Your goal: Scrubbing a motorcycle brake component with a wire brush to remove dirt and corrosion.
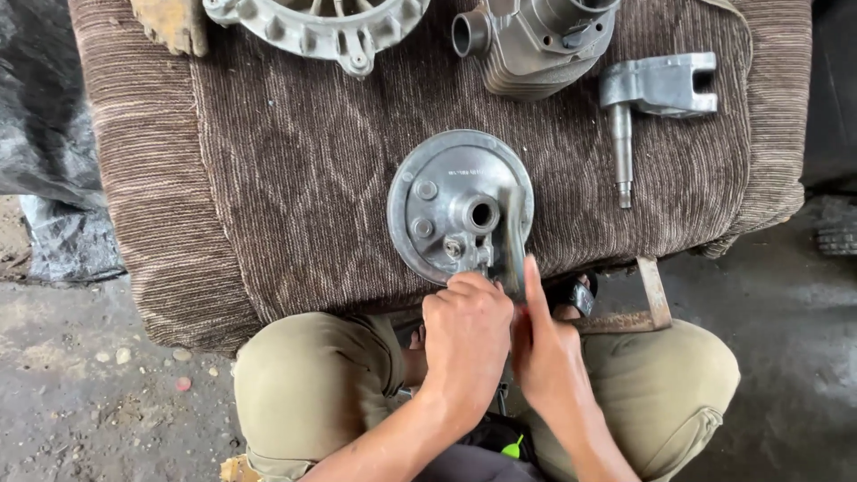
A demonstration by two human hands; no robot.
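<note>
Khaki trousers fill the bottom of the frame, my knees spread either side of my hands. My left hand (466, 332) sits low centre, fingers curled tight around something at the near rim of the round grey metal cover plate (446, 201); what exactly I pinch is hidden behind my knuckles. My right hand (546, 344) is pressed flat against it from the right, index finger stretched straight up along the plate's lever arm (514, 236). That arm runs nearly upright in the picture, from my fingertips toward the plate's hollow hub (480, 214), so the plate lies directly above both hands, the right one closer to the lever. A rusty metal bar (652, 295) pokes out lower right. The plate rests on a brown ribbed cushion (295, 178). Farther up, a grey bracket with a threaded shaft (647, 103) lies upper right, a finned cylinder (536, 40) top centre, and a ringed casting (317, 27) top left, both cut off by the frame edge.
</note>
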